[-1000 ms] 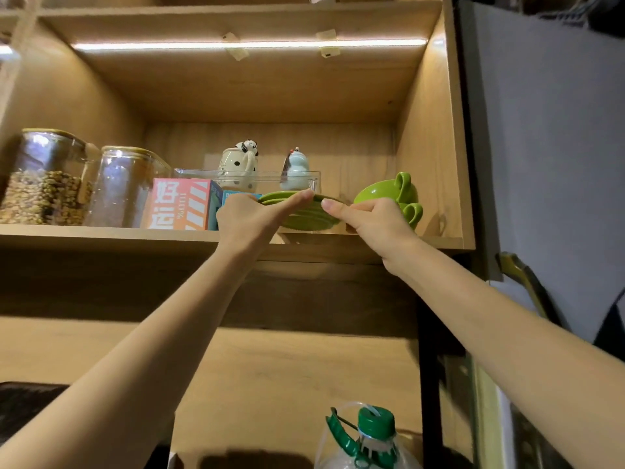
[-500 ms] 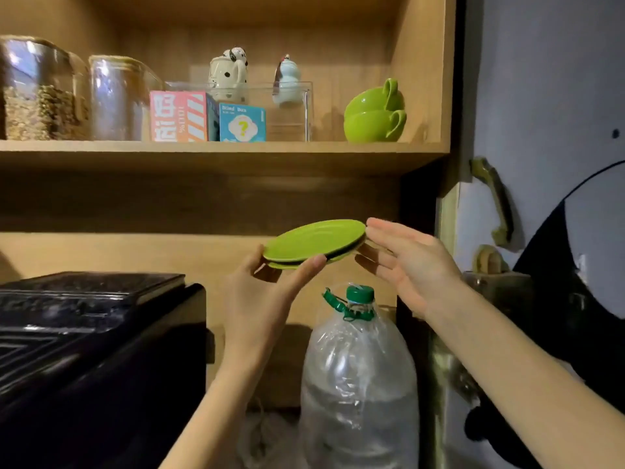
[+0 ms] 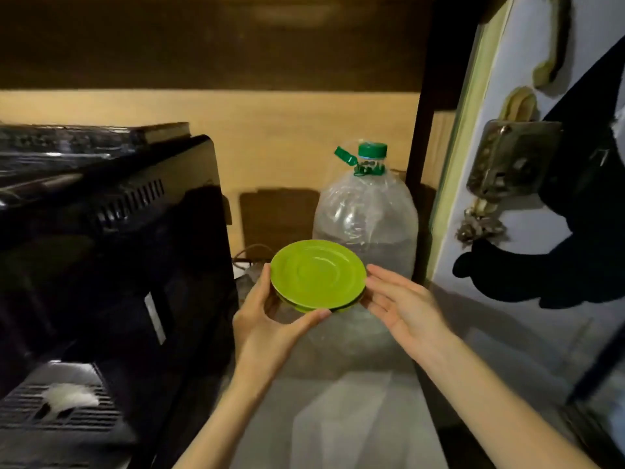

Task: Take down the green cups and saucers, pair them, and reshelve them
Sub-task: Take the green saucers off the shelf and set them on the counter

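A black appliance (image 3: 111, 265) fills the left side, its glossy side panel facing right, with a vented ledge low at the left corner. Just right of it, the left hand (image 3: 267, 319) cups a stack of 2 green saucers (image 3: 318, 274) from the left and below: thumb stretched along the near rim, fingers curled behind the far left edge. The saucers are round, so no long axis; they face up and tilt slightly toward the camera, held in mid-air above a pale counter (image 3: 355, 418). The lower saucer shows only as a thin edge under the top one. The right hand (image 3: 402, 309) touches the right rim with its fingers straight and loosely together, palm open and turned up. Directly behind stands a large clear bottle (image 3: 365, 218) with a green cap, close to the far rim. A dark post and pale door (image 3: 507, 79) bound the right. The counter in front is bare.
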`<state>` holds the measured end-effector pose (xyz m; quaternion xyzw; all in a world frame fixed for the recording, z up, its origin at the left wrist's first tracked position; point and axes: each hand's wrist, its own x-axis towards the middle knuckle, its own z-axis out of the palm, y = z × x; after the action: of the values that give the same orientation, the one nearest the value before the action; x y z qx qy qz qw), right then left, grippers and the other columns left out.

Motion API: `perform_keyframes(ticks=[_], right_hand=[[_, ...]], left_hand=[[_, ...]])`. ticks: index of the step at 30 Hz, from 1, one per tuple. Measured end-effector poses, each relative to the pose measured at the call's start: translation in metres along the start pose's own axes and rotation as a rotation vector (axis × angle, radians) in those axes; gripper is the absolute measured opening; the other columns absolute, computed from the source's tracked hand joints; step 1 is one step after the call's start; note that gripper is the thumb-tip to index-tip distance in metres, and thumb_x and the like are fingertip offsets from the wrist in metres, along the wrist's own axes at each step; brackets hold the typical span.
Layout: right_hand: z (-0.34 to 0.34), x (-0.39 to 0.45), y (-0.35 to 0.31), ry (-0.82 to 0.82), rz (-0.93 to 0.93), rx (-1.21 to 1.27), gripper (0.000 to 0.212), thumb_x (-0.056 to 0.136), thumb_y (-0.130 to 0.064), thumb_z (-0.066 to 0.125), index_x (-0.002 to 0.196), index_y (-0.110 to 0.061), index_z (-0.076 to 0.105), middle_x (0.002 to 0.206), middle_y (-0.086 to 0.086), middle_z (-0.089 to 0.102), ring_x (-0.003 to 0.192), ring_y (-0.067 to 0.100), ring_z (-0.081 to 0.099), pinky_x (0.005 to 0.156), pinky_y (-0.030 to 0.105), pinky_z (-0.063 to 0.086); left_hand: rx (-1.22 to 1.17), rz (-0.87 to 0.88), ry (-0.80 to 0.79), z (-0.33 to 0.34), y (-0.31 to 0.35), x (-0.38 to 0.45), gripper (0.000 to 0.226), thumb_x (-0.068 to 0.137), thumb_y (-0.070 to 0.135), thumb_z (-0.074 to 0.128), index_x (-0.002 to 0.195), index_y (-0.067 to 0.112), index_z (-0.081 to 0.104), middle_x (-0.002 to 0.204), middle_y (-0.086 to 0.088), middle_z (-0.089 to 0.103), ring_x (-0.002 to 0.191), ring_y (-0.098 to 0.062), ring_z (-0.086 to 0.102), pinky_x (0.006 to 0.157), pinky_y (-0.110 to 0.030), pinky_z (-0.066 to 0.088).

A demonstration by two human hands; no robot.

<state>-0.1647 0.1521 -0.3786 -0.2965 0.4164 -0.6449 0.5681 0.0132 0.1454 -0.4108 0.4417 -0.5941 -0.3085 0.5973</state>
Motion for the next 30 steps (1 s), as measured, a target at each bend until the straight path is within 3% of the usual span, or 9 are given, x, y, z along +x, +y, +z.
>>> perform_keyframes(ticks=[5, 7, 10, 13, 17, 22, 26, 28, 30], right_hand=[[-0.024, -0.013, 0.058, 0.069, 0.069, -0.073, 0.03, 0.082, 0.007, 0.057, 0.11, -0.001, 0.061, 0.069, 0.0, 0.076, 0.075, 0.017, 0.07, 0.08, 0.032, 0.055], [-0.029, -0.018, 0.082, 0.09, 0.11, -0.132, 0.032, 0.083, 0.006, 0.057, 0.114, 0.001, 0.06, 0.084, 0.01, 0.073, 0.081, 0.019, 0.066, 0.088, 0.034, 0.05], [-0.037, -0.023, 0.114, 0.125, 0.147, -0.205, 0.031, 0.083, 0.007, 0.056, 0.114, 0.006, 0.059, 0.099, 0.017, 0.064, 0.07, 0.012, 0.065, 0.073, 0.022, 0.056], [-0.045, -0.023, 0.14, 0.15, 0.187, -0.241, 0.029, 0.083, 0.01, 0.055, 0.112, 0.005, 0.059, 0.094, 0.013, 0.065, 0.059, 0.006, 0.065, 0.059, 0.011, 0.054], [-0.06, -0.017, 0.173, 0.203, 0.22, -0.345, 0.031, 0.081, 0.01, 0.056, 0.111, 0.007, 0.062, 0.089, 0.01, 0.065, 0.076, 0.017, 0.062, 0.07, 0.02, 0.048], [-0.07, -0.014, 0.199, 0.231, 0.25, -0.406, 0.027, 0.078, 0.008, 0.059, 0.105, 0.005, 0.066, 0.096, 0.014, 0.065, 0.085, 0.021, 0.058, 0.066, 0.022, 0.046], [-0.071, -0.012, 0.208, 0.217, 0.286, -0.484, 0.029, 0.078, 0.005, 0.062, 0.107, 0.002, 0.066, 0.092, 0.011, 0.066, 0.069, 0.01, 0.057, 0.048, 0.004, 0.043], [-0.073, -0.01, 0.213, 0.208, 0.302, -0.491, 0.031, 0.078, 0.005, 0.062, 0.108, 0.002, 0.065, 0.095, 0.012, 0.067, 0.071, 0.009, 0.059, 0.049, 0.003, 0.044], [-0.075, -0.009, 0.217, 0.202, 0.297, -0.495, 0.032, 0.077, 0.008, 0.062, 0.108, 0.002, 0.065, 0.098, 0.015, 0.068, 0.076, 0.012, 0.062, 0.058, 0.004, 0.048]], left_hand=[[0.035, -0.119, -0.083, -0.009, -0.049, -0.044, 0.103, 0.045, 0.025, 0.088, 0.135, 0.023, 0.038, 0.124, 0.014, 0.053, 0.106, 0.013, 0.054, 0.092, -0.004, 0.04], [0.063, -0.184, -0.106, -0.014, -0.067, -0.06, 0.103, 0.042, 0.034, 0.088, 0.131, 0.033, 0.036, 0.116, 0.022, 0.055, 0.1, 0.02, 0.054, 0.088, 0.0, 0.039], [0.097, -0.282, -0.133, -0.02, -0.093, -0.08, 0.115, 0.04, 0.033, 0.089, 0.139, 0.016, 0.032, 0.121, 0.012, 0.054, 0.109, 0.007, 0.054, 0.088, 0.0, 0.039], [0.17, -0.323, -0.167, -0.023, -0.114, -0.095, 0.115, 0.041, 0.027, 0.091, 0.139, 0.011, 0.034, 0.12, 0.008, 0.055, 0.099, 0.018, 0.055, 0.085, 0.0, 0.04], [0.289, -0.407, -0.167, -0.024, -0.135, -0.109, 0.119, 0.031, 0.056, 0.079, 0.136, 0.018, 0.039, 0.124, -0.002, 0.063, 0.109, -0.003, 0.057, 0.096, -0.021, 0.045], [0.315, -0.42, -0.196, -0.023, -0.148, -0.114, 0.113, 0.032, 0.041, 0.082, 0.134, 0.012, 0.042, 0.111, 0.009, 0.055, 0.107, -0.005, 0.051, 0.076, 0.008, 0.031], [0.341, -0.419, -0.201, -0.025, -0.165, -0.117, 0.109, 0.032, 0.04, 0.086, 0.13, 0.021, 0.043, 0.12, 0.004, 0.061, 0.11, -0.012, 0.057, 0.095, -0.022, 0.045], [0.344, -0.427, -0.188, -0.025, -0.169, -0.118, 0.107, 0.032, 0.035, 0.088, 0.129, 0.018, 0.044, 0.123, -0.003, 0.061, 0.113, -0.018, 0.057, 0.099, -0.036, 0.046], [0.366, -0.427, -0.199, -0.025, -0.174, -0.119, 0.107, 0.035, 0.031, 0.09, 0.131, 0.017, 0.043, 0.125, -0.005, 0.06, 0.116, -0.02, 0.055, 0.101, -0.036, 0.044]])
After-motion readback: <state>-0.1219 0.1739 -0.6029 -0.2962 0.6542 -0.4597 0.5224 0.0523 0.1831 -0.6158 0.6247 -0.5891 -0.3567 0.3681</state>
